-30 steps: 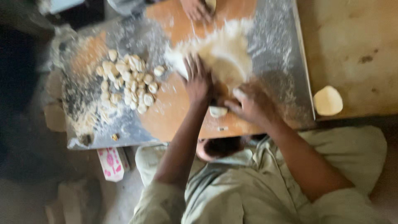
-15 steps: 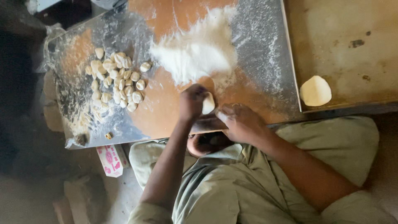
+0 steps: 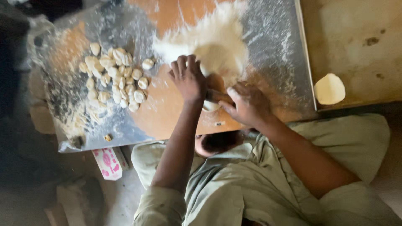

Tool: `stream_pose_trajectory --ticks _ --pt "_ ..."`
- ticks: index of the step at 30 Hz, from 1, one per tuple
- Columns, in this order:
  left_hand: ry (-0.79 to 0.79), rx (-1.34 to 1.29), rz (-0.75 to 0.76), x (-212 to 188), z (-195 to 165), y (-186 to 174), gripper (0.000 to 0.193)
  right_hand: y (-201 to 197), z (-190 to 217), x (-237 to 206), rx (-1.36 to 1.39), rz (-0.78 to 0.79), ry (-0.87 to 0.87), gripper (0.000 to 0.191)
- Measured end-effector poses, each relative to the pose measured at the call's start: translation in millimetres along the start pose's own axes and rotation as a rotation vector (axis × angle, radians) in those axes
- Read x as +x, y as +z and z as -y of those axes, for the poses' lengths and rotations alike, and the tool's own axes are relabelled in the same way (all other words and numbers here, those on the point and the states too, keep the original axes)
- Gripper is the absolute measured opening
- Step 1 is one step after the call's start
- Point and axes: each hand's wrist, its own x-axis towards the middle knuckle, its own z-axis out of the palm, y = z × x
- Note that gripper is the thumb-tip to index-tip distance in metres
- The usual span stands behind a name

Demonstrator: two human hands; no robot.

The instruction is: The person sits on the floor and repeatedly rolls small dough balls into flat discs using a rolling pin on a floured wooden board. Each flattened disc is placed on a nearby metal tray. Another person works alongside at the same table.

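Orange-brown board (image 3: pixel 167 113), dusted grey-white with flour, lies across the tabletop (image 3: pixel 356 37) in front of the seated person. Left hand (image 3: pixel 188 77) rests palm down at the edge of the flour heap (image 3: pixel 213 42), fingers together and extended, not closed on anything that shows. Right hand (image 3: pixel 248 102) lies just beside it, fingers curled; a brown wooden piece (image 3: pixel 217 96) runs between the two hands, and whether the right hand actually grips it cannot be told. Small dough piece (image 3: pixel 209 106) sits on the board directly below that wooden piece, between the hands and partly covered by them. Cluster of dough balls (image 3: pixel 113 77) lies on the board to the left, well apart from the hands. One flattened dough disc (image 3: pixel 329 88) rests on the bare tabletop at right, near its front edge. Pink-and-white carton (image 3: pixel 108 162) lies on the floor below the board.
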Motion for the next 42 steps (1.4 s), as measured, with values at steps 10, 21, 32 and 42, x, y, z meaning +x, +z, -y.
stream_pose_trajectory --ticks 10,21,32,42 --pt "0.159 -0.063 0.242 -91 14 -62 0.055 -9 16 -32 -0.022 0.268 -0.051 0.044" --pt "0.683 -0.654 0.198 -36 -202 -64 0.01 61 -51 -71 0.316 -0.04 -0.227 0.039" --pt "0.884 -0.366 0.445 -59 -172 -16 0.048 36 -52 -58 0.309 0.099 -0.134 0.031" --pt "-0.105 0.136 0.14 -68 131 -28 0.06 23 -38 -36 -0.108 -0.146 -0.243 0.032"
